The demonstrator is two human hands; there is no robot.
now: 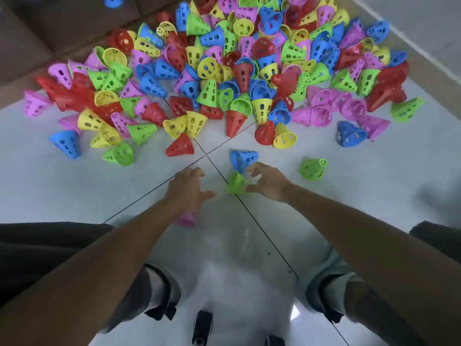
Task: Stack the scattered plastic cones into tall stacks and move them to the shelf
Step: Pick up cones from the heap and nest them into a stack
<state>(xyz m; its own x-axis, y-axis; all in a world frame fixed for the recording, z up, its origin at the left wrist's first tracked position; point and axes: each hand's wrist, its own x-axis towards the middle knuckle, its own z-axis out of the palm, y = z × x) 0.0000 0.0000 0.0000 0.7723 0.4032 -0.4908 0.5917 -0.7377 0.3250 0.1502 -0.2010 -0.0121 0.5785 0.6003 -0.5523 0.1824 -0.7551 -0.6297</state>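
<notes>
A large pile of perforated plastic cones in red, blue, green, yellow and pink covers the far half of the white tiled floor. My right hand hovers with fingers spread, its thumb at the base of a green cone that stands on the floor. Just beyond that hand a blue cone lies on its side. My left hand is palm down with fingers apart and holds nothing. A blurred pink cone shows under its wrist. No shelf is visible.
A lone green cone lies to the right of my right hand, and a red cone lies ahead of my left. Brown cardboard boxes stand at the far left. My knees frame the near floor.
</notes>
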